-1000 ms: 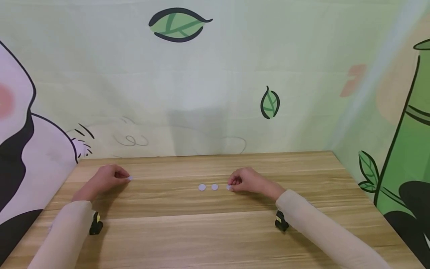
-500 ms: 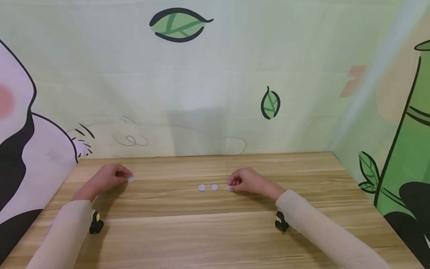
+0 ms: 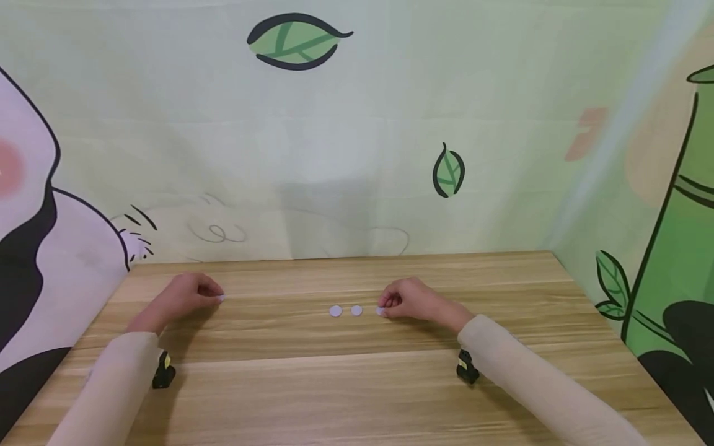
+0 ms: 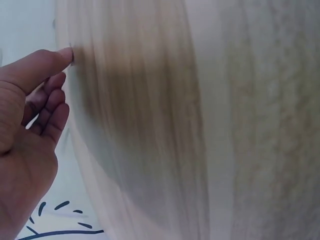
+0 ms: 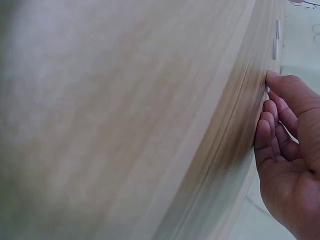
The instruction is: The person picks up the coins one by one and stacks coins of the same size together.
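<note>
My left hand (image 3: 186, 294) is at the left of the wooden table, thumb and fingertips pinching a small white disc (image 3: 221, 298). In the left wrist view the thumb (image 4: 55, 59) reaches down to the tabletop, and the other fingers are curled behind it. Toward the middle right, my right hand (image 3: 413, 300) pinches another white disc (image 3: 380, 311) by its right side, low at the table surface; the fingers partly cover it. Just left of it lie two more flat white discs, the nearer one (image 3: 356, 310) and the farther one (image 3: 335, 311), in a row with it.
The wooden tabletop (image 3: 334, 396) ends at a back wall hung with a printed cloth (image 3: 357, 124) showing leaves and a panda-like figure. Each wrist wears a small black camera, the left one (image 3: 163, 371) and the right one (image 3: 467, 368), below pale sleeves.
The left hand and its disc have shifted slightly to the right. My right hand and the two lying discs have stayed where they were.
</note>
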A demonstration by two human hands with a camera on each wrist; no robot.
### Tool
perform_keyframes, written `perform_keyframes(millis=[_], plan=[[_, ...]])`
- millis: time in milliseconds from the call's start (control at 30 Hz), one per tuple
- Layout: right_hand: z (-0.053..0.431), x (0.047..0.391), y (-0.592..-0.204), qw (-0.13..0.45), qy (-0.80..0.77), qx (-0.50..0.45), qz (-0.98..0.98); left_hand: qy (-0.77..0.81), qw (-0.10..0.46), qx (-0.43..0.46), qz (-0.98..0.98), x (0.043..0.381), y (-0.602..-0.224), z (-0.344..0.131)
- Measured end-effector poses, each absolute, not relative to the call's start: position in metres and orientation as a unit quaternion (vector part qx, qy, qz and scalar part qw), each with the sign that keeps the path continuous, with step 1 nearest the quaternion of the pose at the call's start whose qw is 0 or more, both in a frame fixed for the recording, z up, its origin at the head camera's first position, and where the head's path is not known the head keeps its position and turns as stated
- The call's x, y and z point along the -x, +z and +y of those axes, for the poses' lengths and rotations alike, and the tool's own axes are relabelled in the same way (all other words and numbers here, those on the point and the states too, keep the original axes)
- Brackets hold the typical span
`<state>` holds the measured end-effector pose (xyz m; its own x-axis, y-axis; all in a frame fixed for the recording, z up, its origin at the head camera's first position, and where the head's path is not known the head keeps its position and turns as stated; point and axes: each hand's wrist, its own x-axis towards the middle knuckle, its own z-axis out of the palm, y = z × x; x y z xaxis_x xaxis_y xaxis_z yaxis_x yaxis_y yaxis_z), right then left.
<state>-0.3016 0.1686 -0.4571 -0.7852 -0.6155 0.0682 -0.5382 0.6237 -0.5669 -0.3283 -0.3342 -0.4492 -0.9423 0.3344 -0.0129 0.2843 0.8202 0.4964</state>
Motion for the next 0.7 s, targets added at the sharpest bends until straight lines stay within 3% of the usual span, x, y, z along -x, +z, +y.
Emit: perform_keyframes(millis=[367,700], plan=[[0.168,0.3006,-0.4571,0.07,-0.293,0.318,0.899,0.25,0.063,-0.148,0.955,0.3241,-0.4468,-0.3371],[0.1684,0.3008,-0.4571,0.069,-0.296,0.322,0.897,0.247,0.033,-0.141,0.958,0.3237,-0.45,-0.3357]])
